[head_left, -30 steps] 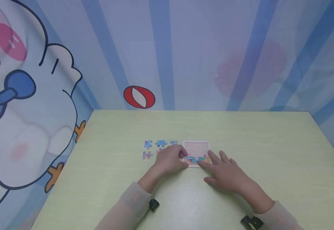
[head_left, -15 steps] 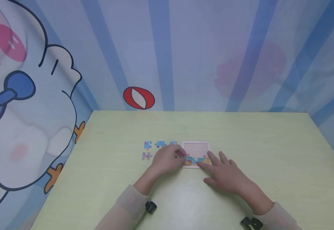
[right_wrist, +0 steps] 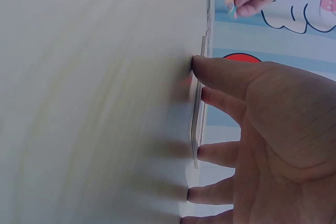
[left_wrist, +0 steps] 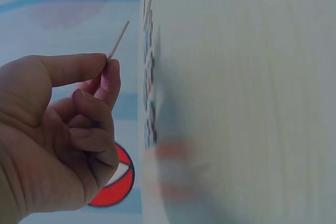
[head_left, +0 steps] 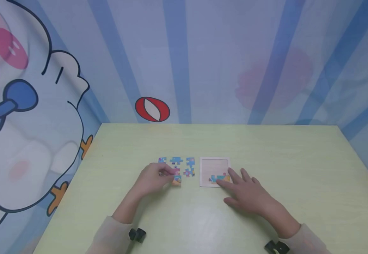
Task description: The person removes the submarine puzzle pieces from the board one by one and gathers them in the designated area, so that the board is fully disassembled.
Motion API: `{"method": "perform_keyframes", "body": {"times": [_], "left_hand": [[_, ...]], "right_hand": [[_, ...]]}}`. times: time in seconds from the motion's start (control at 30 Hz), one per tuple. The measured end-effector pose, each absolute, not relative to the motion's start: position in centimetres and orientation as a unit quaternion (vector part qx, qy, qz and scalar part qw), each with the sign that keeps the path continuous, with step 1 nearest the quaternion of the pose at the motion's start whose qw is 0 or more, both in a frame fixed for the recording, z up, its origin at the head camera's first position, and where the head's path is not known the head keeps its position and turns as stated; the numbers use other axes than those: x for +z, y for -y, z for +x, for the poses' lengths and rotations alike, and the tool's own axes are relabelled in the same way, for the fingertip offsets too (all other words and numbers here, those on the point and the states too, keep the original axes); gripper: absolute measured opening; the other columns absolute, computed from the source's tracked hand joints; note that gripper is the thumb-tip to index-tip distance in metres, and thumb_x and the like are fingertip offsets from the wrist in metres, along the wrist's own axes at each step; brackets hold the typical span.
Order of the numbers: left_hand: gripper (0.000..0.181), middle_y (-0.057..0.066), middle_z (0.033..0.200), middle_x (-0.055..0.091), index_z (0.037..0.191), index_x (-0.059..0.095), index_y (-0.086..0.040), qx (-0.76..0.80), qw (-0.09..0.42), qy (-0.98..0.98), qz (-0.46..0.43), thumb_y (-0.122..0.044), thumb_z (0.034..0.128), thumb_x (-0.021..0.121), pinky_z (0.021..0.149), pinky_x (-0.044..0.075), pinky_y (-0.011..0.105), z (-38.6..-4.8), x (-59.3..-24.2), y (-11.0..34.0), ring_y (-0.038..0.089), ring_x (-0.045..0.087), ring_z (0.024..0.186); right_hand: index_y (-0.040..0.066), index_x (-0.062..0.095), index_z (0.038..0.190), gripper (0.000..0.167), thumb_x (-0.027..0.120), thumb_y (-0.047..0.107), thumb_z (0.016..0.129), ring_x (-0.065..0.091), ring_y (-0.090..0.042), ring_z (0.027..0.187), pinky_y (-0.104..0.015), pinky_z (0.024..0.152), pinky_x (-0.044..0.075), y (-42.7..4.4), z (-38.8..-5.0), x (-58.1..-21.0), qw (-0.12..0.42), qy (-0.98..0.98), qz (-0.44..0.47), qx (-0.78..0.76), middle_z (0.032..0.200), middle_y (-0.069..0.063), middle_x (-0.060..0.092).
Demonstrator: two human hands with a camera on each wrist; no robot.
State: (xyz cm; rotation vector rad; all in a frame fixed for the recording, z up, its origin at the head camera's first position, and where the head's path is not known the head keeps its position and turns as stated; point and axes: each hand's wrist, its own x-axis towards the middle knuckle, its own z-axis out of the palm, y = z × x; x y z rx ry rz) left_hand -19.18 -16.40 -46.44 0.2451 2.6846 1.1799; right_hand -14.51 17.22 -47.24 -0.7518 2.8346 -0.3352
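Note:
Thumb and index finger of my left hand (head_left: 151, 180) pinch a puzzle piece (head_left: 177, 180) with blue and orange on it, raised off the table beside the loose pieces. The left wrist view shows that piece (left_wrist: 118, 40) edge-on in the left hand (left_wrist: 68, 124). My right hand (head_left: 250, 194) lies spread at the frame's lower right, its index fingertip on joined pieces (head_left: 221, 178) inside the white frame (head_left: 214, 157). In the right wrist view, fingertips of the right hand (right_wrist: 273, 124) touch the frame (right_wrist: 195, 124).
Loose puzzle pieces lie left of the frame, among them a blue one (head_left: 176, 160), another blue one (head_left: 190, 161) and a pink one (head_left: 189, 172). The left hand covers part of this group. The pale table (head_left: 266, 148) ends at a patterned cloth backdrop (head_left: 215, 63).
My left hand has lifted the piece from the frame's lower left corner and carried it left, beside the loose pieces. My right hand has stayed on the frame.

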Motion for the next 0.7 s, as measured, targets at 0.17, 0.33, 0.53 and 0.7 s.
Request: {"method": "perform_keyframes", "body": {"times": [0.17,0.33,0.53,0.7], "left_hand": [[0.008,-0.004,0.096,0.073,0.099,0.080,-0.014,0.395,0.107,-0.911,0.050,-0.015,0.0917,0.078,0.070,0.052,0.034,-18.6,-46.4,19.0,0.017,0.064,0.085],[0.009,-0.001,0.100,0.073,0.100,0.080,-0.013,0.373,0.118,-0.920,0.020,-0.016,0.0915,0.078,0.072,0.052,0.035,-18.4,-46.9,20.5,0.019,0.062,0.086],[0.008,0.000,0.096,0.071,0.098,0.079,-0.013,0.352,0.121,-0.928,0.006,-0.016,0.0914,0.077,0.075,0.052,0.037,-18.3,-47.2,21.1,0.020,0.061,0.087],[0.008,0.000,0.093,0.071,0.098,0.079,-0.013,0.342,0.121,-0.932,0.005,-0.016,0.0914,0.076,0.074,0.051,0.037,-18.3,-47.2,21.3,0.020,0.061,0.083]], "right_hand": [[0.027,0.052,0.154,0.057,0.066,0.041,0.101,0.030,-0.064,0.141,-0.078,0.099,0.036,-17.3,-14.5,-47.4,0.093,-0.956,-0.255,-0.109,0.162,-0.025,0.034],[0.027,0.052,0.154,0.057,0.066,0.041,0.101,0.030,-0.064,0.140,-0.078,0.099,0.036,-17.3,-14.4,-47.3,0.091,-0.957,-0.254,-0.108,0.162,-0.025,0.034],[0.026,0.052,0.154,0.057,0.066,0.041,0.101,0.030,-0.064,0.140,-0.078,0.099,0.036,-17.3,-14.4,-47.2,0.091,-0.957,-0.255,-0.108,0.162,-0.025,0.034],[0.027,0.052,0.154,0.057,0.066,0.041,0.101,0.030,-0.064,0.141,-0.078,0.099,0.036,-17.3,-14.4,-47.2,0.091,-0.957,-0.255,-0.108,0.162,-0.025,0.034]]}}
